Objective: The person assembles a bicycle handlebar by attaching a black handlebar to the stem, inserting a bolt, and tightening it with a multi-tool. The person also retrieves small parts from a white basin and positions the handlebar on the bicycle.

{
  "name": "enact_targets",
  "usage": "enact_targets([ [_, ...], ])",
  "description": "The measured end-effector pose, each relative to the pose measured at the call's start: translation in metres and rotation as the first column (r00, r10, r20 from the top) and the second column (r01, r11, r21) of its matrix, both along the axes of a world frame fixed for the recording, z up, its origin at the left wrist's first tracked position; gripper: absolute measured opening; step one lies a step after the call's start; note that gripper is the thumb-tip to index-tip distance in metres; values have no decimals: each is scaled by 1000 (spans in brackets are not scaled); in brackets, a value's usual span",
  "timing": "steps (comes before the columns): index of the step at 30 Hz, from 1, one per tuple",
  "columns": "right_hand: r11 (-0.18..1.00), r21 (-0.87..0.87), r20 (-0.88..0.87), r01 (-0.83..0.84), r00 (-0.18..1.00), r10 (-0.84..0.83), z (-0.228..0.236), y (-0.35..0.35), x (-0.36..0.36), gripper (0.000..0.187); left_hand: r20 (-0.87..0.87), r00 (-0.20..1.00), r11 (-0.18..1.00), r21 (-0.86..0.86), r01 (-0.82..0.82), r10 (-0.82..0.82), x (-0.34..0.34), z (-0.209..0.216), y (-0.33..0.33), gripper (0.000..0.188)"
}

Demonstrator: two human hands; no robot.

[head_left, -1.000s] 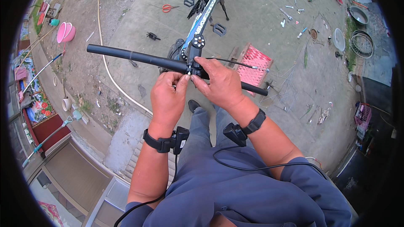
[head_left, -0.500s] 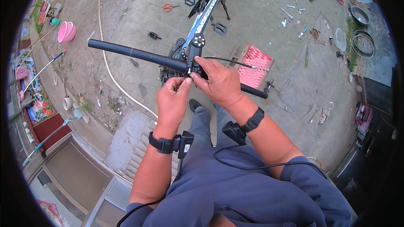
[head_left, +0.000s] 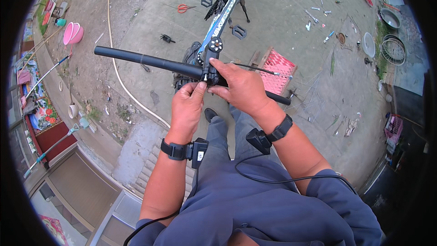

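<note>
A blue and white bicycle (head_left: 221, 18) stands in front of me with a bare black handlebar (head_left: 150, 60) set across it. The handlebar passes through the clamp of the black stem (head_left: 210, 59). My left hand (head_left: 188, 105) is closed in a pinch at the near side of the clamp, where a small silver bolt (head_left: 205, 77) shows just above the thumb tip. My right hand (head_left: 241, 84) grips the stem from the right, its index finger along the stem and its thumb under the clamp. The remaining right fingers are hidden.
A black cable (head_left: 255, 68) sticks out right of the stem, over a stool with a red woven seat (head_left: 275, 70). Orange-handled scissors (head_left: 183, 8), a wrench (head_left: 311, 16) and several small parts lie on the ground. A hose (head_left: 119, 78) and a pink bucket (head_left: 73, 33) are left.
My right thumb has drawn back slightly from the left fingertips, and the right hand has shifted a little right and down. The left hand stays at the clamp. The handlebar has barely moved.
</note>
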State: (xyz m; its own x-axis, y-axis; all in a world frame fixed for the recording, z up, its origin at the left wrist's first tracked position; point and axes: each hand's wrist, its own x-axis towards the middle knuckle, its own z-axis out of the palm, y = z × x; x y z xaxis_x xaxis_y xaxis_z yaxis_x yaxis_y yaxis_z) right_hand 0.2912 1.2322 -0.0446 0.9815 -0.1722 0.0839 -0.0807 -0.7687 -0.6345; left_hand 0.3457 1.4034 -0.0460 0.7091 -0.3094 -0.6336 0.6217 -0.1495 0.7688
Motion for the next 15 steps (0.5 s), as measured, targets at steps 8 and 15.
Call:
enact_targets([
  [8,991,-131,-43,-41,998,36,0,3,5,75,114,992,997,63,42,-49,-1,-7,1,21],
  [15,979,-189,-49,-81,996,73,-1,1,9,78,205,975,992,108,67,-89,-3,-11,3,21],
])
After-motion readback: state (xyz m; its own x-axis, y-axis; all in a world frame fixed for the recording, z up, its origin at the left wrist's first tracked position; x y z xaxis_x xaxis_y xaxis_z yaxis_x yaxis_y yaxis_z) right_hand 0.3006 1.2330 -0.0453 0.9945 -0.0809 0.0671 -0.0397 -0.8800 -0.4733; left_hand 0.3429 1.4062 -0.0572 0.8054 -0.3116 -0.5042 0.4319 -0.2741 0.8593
